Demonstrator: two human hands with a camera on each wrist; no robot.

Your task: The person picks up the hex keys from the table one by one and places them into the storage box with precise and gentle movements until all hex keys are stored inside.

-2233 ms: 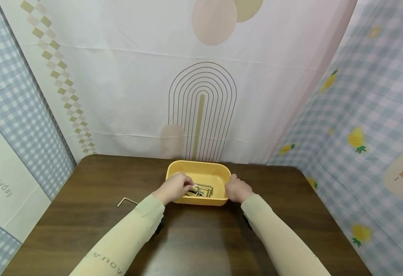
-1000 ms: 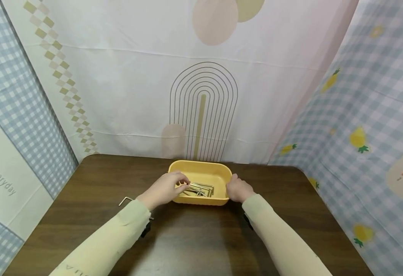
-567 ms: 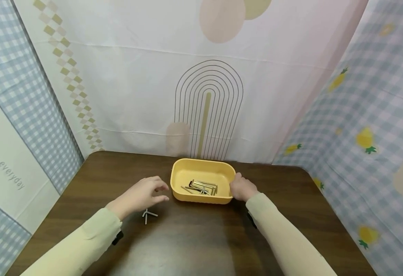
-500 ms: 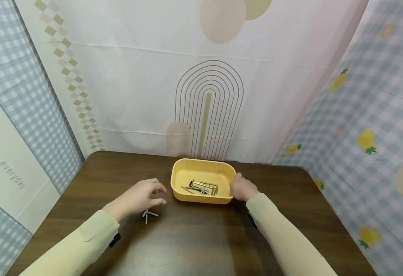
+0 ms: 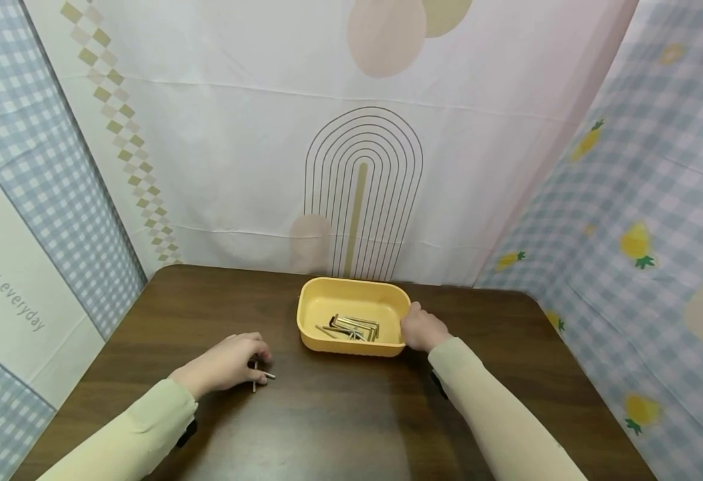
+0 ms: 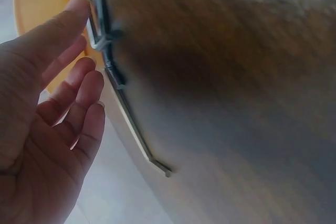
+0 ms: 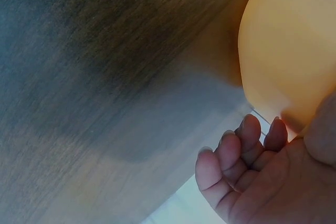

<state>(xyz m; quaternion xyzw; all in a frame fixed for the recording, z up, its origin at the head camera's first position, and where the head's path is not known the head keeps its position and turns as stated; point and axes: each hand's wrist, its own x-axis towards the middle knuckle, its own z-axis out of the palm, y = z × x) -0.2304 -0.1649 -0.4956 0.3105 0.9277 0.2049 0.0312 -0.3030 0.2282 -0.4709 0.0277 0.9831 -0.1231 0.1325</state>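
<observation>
My left hand (image 5: 224, 365) is low over the table left of the basket, thumb and fingers spread either side of a small cluster of hex keys (image 5: 270, 375). In the left wrist view my thumb tip touches or nearly touches these keys (image 6: 101, 17), and my fingers are loosely bent. A longer L-shaped hex key (image 6: 134, 132) lies beyond them; the hand hides it in the head view. My right hand (image 5: 424, 327) grips the right end of a yellow plastic basket (image 5: 351, 347). Several brass-coloured and dark hex keys (image 5: 375, 331) lie inside the basket.
The brown wooden table (image 5: 339, 427) carries the basket near its back edge. A white patterned cloth (image 5: 237, 167) hangs close behind, with a blue checked cloth (image 5: 604, 267) on the right side.
My left hand has come out of the basket, moved left and down, and lowered around the small keys on the table. The right hand stays on the basket.
</observation>
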